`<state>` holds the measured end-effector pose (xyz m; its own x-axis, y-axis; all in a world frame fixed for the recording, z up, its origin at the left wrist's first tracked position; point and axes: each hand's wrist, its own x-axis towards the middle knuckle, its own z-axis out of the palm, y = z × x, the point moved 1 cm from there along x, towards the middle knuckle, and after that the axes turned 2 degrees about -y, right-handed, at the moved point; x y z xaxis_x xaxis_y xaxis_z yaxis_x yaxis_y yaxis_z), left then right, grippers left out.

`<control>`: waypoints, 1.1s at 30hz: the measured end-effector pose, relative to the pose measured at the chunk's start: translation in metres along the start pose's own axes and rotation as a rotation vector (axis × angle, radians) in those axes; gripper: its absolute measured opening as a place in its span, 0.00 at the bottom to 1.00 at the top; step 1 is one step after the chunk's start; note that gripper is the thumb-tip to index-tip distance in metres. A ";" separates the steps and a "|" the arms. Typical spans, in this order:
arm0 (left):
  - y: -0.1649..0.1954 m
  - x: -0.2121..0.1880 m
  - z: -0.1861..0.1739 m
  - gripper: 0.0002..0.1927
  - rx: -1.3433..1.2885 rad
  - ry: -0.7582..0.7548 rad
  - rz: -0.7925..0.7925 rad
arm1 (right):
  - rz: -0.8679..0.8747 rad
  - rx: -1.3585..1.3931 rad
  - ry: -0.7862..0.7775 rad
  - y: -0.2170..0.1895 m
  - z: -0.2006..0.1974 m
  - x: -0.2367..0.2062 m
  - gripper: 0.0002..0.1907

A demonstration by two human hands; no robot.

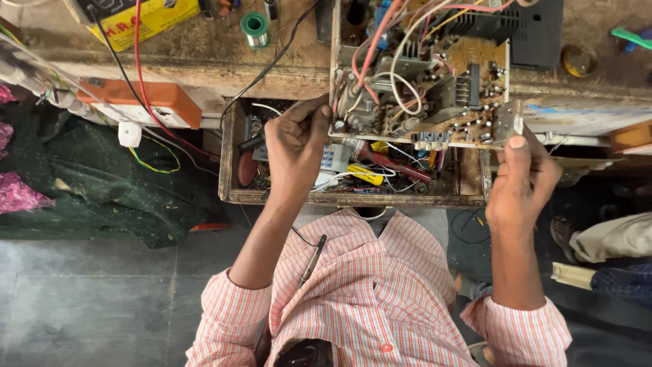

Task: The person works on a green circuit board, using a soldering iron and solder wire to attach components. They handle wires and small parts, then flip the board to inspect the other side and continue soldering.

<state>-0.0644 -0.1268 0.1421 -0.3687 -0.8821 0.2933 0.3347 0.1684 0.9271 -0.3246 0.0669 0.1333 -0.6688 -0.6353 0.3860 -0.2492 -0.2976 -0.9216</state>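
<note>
A brown circuit board (468, 58) crowded with wires, coils and a black heat sink juts out over the front edge of the wooden bench. My right hand (519, 183) grips its near right corner, with the thumb pressed on top. My left hand (295, 146) is at the board's left edge, fingers pinched shut around a thin dark-handled tool (250, 143) whose tip is hidden. Beneath the board an open wooden drawer (353, 199) holds several tools, wires and small parts.
A green solder spool (255, 26), a yellow box (146, 20) and red and black leads lie on the bench. An orange and white box (146, 102) sits at its left edge. A dark cloth (102, 183) lies at left. Another person's legs (611, 238) are at right.
</note>
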 end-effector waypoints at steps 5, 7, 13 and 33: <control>0.000 0.000 0.001 0.11 0.067 0.059 -0.066 | -0.038 0.026 0.005 -0.002 0.000 0.006 0.10; 0.001 -0.001 0.001 0.11 0.037 0.052 -0.054 | -0.055 0.033 0.006 -0.001 0.000 0.007 0.14; 0.010 0.000 0.003 0.10 0.020 0.044 -0.067 | -0.062 -0.072 0.007 -0.009 0.005 0.004 0.22; 0.003 0.004 0.002 0.10 -0.079 0.026 -0.122 | -0.049 0.032 -0.009 -0.013 0.003 0.005 0.15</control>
<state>-0.0667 -0.1288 0.1462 -0.3882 -0.9053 0.1722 0.3567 0.0246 0.9339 -0.3227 0.0657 0.1471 -0.6503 -0.6257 0.4309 -0.2590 -0.3506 -0.9000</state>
